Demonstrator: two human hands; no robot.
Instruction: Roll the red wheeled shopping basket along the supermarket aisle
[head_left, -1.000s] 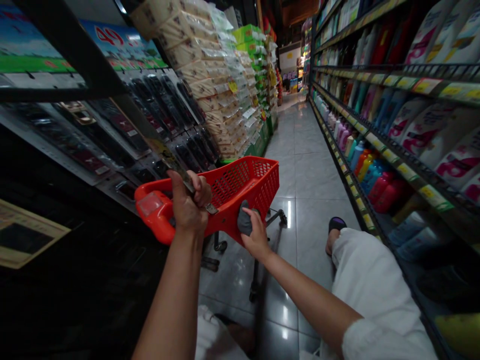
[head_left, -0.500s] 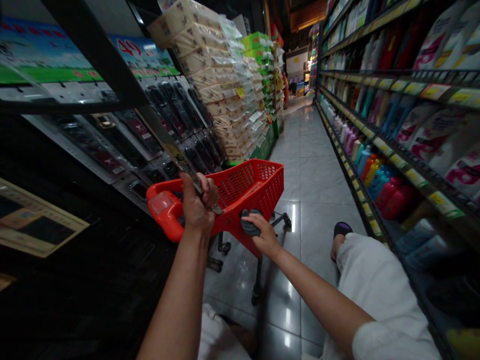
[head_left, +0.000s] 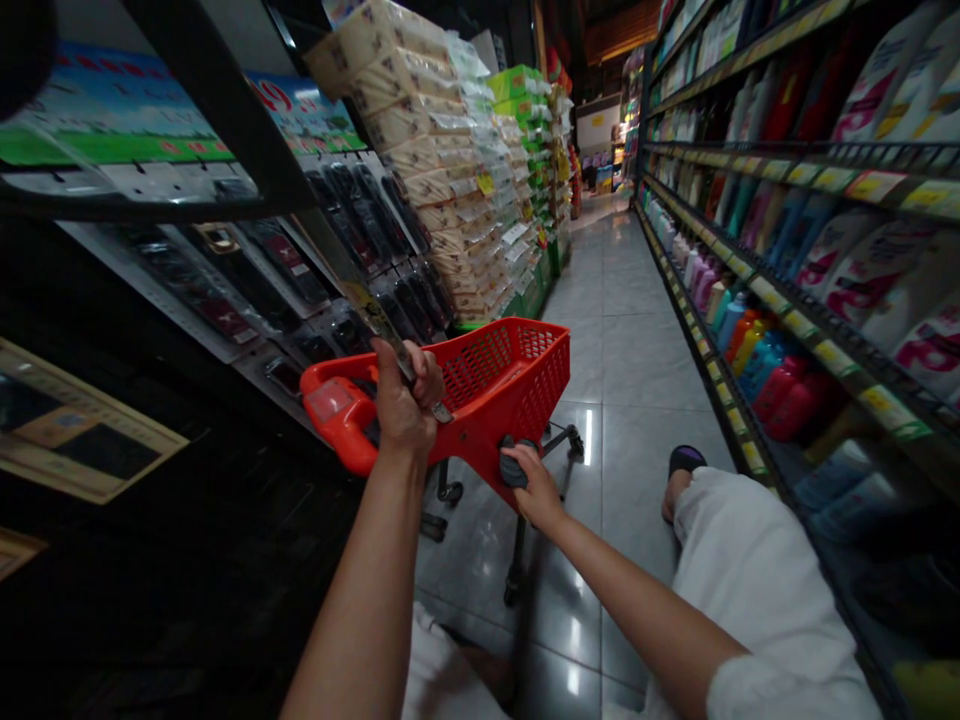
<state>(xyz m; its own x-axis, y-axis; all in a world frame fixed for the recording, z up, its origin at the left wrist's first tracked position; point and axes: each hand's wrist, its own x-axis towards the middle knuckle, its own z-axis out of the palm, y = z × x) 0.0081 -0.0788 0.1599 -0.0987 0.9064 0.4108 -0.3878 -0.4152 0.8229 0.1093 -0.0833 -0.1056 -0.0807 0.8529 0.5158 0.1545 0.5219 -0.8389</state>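
My left hand (head_left: pixel 407 395) is closed around a long flat strip (head_left: pixel 367 310) with a label on it. This strip slants up to a dark looped frame (head_left: pixel 217 110) at upper left, and its lower end shows just below my fist. My right hand (head_left: pixel 536 490) is closed on a dark grey wad (head_left: pixel 514 464), perhaps cloth, against or just in front of the side of the red shopping cart (head_left: pixel 465 425). Beneath my left hand is the cart's handle end. Between my fingers the wad is partly hidden.
On the right, shelves (head_left: pixel 780 300) hold many bottles. Packaged goods hang on a rack (head_left: pixel 345 220) at left, beside tall stacks of wrapped packs (head_left: pixel 442 180). A tiled aisle (head_left: pixel 622 300) runs ahead. Cart wheels (head_left: pixel 450 492) stand on the floor near my feet.
My right hand has moved slightly right and down with the grey wad. My left hand, still gripping the strip, and the frame appear a little further right.
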